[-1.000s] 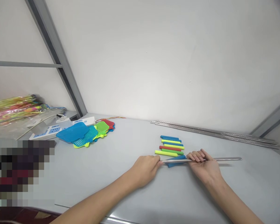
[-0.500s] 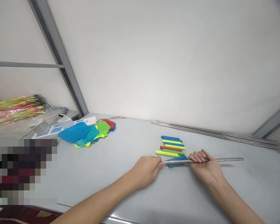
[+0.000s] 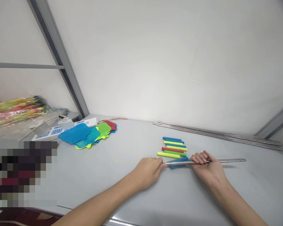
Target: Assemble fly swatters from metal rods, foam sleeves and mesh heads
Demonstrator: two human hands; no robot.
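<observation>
A thin metal rod (image 3: pixel 233 160) runs sideways between my hands, just above the table. My left hand (image 3: pixel 149 172) is a closed fist around its left end, hiding that end. Palm up, my right hand (image 3: pixel 207 166) has its fingers curled over the middle of the rod. Directly behind and under the rod lie blue plastic tubes (image 3: pixel 176 167), partly covered by it. Farther back is a row of short coloured tubes, among them a yellow tube (image 3: pixel 168 155), a red tube (image 3: pixel 172 150) and a green tube (image 3: pixel 175 153).
Several long metal rods (image 3: pixel 217 135) lie along the wall at the back right. Fly swatter heads (image 3: pixel 74 134) in blue, green and red overlap on the left, beside a white power strip (image 3: pixel 47 133). Plastic-wrapped items (image 3: pixel 16 108) sit at far left on the grey table (image 3: pixel 122 201).
</observation>
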